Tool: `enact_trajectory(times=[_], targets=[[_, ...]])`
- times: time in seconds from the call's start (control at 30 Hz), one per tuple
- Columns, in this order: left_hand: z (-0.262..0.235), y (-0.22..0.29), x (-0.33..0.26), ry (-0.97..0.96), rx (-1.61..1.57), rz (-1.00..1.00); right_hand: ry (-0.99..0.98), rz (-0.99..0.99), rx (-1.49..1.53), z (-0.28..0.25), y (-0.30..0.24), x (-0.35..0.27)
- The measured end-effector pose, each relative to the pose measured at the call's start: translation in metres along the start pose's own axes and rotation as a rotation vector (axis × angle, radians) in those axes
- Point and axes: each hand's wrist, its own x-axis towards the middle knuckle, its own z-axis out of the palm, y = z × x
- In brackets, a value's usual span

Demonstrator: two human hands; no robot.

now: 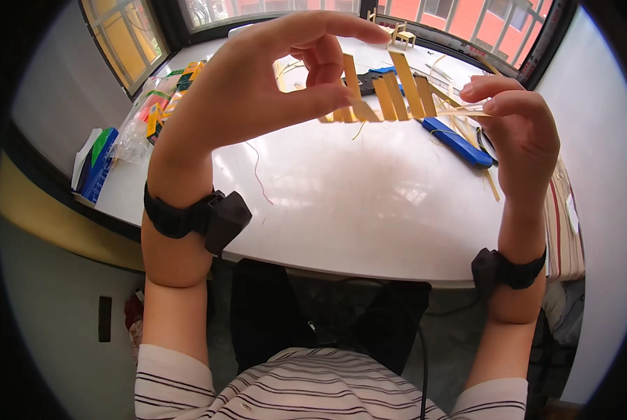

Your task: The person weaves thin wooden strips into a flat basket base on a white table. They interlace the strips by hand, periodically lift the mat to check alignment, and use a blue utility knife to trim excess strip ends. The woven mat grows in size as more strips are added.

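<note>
My left hand [264,84] is raised over the table, its thumb against the lower left part of a bamboo piece [390,98]. Its index finger stretches above, near the top of a tall slat, and its other fingers curl behind. The piece is a row of several flat yellowish slats of uneven length, standing side by side along a lower edge. On the right, my right hand [520,122] pinches thin pale bamboo strips [464,110] between thumb and fingers. These strips run to the right end of the piece; how they join it is too small to tell.
A blue-handled cutter [458,143] lies on the white table [327,210] among loose strips. Behind the piece is a black and blue tool [369,82]. Miniature chairs [401,33] stand at the back. Plastic packages [135,129] and a blue box [100,168] lie left.
</note>
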Motion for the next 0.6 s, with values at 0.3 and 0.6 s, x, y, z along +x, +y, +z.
enact_trajectory(times=[0.3, 0.6], targets=[[0.042, -0.013, -0.010, -0.487, -0.028, -0.241, -0.669, 0.535, -0.257, -0.013, -0.025, -0.050], [0.062, 0.004, -0.013, -0.664, 0.040, -0.435, -0.724, 0.448, -0.354, 0.017, -0.026, -0.039]])
